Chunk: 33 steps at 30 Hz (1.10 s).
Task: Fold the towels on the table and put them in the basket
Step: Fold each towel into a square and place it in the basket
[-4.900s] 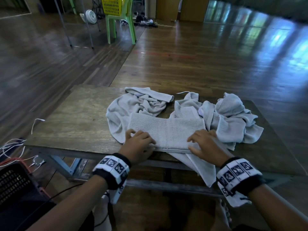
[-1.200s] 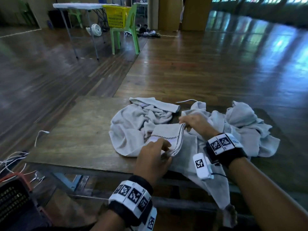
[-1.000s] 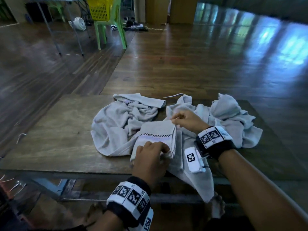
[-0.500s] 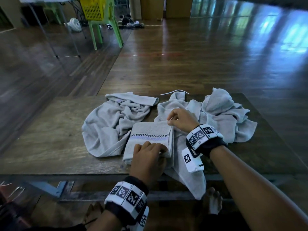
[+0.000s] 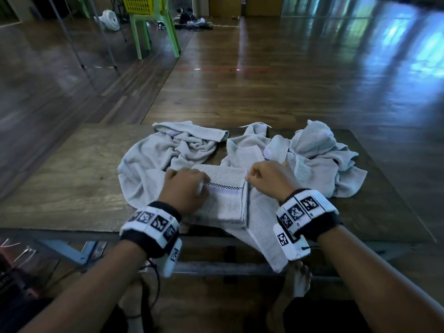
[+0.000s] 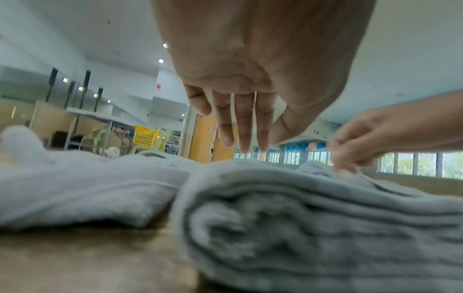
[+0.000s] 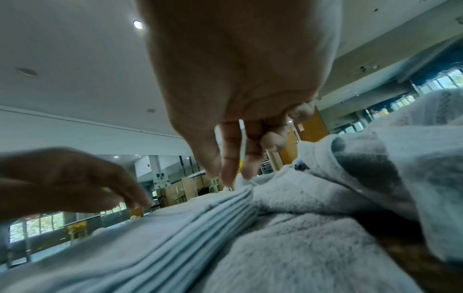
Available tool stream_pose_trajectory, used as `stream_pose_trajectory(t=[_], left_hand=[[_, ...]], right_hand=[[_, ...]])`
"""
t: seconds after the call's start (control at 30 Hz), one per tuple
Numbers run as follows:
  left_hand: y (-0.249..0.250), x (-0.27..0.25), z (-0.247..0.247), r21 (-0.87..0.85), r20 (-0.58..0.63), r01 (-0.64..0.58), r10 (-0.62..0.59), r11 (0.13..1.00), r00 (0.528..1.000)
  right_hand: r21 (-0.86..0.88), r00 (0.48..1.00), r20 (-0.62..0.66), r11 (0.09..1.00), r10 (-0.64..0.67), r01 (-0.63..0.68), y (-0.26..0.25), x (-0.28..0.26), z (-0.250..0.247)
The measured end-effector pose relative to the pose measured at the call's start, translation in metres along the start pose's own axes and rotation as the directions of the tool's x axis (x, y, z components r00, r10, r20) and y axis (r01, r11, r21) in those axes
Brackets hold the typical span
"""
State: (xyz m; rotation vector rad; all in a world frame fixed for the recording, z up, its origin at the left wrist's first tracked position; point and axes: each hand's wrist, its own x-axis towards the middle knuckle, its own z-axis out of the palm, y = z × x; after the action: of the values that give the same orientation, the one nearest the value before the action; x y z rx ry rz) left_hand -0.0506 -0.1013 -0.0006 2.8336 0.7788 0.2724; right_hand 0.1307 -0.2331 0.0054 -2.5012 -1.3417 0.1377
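Head view: left hand (image 5: 186, 188) lies flat, fingers straight, on folded towel (image 5: 225, 200) at table's (image 5: 72, 188) near edge; right hand (image 5: 269, 180) pinches its far right corner. Soft, light, floppy terry; probably best lifted from both sides, stack clamped.

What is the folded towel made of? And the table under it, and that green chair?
Folded towel: looks like soft terry cloth, probably cotton; fuzzy looped pile, a woven checked band.
Table: seems wood, matte and worn; grain streaks show.
Green chair: likely moulded plastic; smooth, one even colour.
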Motion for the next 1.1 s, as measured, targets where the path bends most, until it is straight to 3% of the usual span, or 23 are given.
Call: stream_pose_trajectory(t=[0.1,0.2,0.37,0.63,0.73,0.83,0.97,1.1], left_hand=[[-0.023,0.005,-0.001,0.029,0.01,0.021,-0.021,0.999,1.0],[-0.025,0.01,0.007,-0.03,0.058,-0.014,0.016,0.999,0.998],[-0.007,0.034,0.026,-0.138,0.139,-0.139,0.159,0.981,0.978],[-0.003,0.048,0.032,-0.184,0.105,-0.156,0.177,0.97,0.979],[-0.006,0.05,0.014,-0.282,-0.011,-0.145,0.148,0.948,0.989],[-0.015,0.052,-0.012,-0.354,-0.095,-0.196,0.173,0.914,0.98],[-0.022,0.041,-0.053,-0.318,-0.004,-0.147,0.154,0.937,0.988],[-0.027,0.024,-0.082,-0.358,0.035,-0.108,0.129,0.927,0.991]], right_hand=[[-0.071,0.99,0.137,0.997,0.021,-0.011,0.001,-0.021,0.009],[0.065,0.973,0.224,0.996,0.052,-0.069,0.006,-0.029,0.027],[0.16,0.979,0.154,0.975,0.132,-0.156,-0.002,-0.03,0.035],[0.276,0.97,0.138,0.932,0.202,-0.234,-0.02,-0.014,0.036],[0.362,0.987,0.051,0.919,0.15,-0.159,-0.028,-0.014,0.027],[0.363,0.998,-0.066,0.932,0.021,0.004,-0.042,-0.02,0.008],[0.154,0.952,-0.227,0.958,-0.206,0.244,-0.057,-0.025,-0.013],[0.103,0.898,-0.304,0.926,-0.319,0.364,-0.064,-0.026,-0.025]])
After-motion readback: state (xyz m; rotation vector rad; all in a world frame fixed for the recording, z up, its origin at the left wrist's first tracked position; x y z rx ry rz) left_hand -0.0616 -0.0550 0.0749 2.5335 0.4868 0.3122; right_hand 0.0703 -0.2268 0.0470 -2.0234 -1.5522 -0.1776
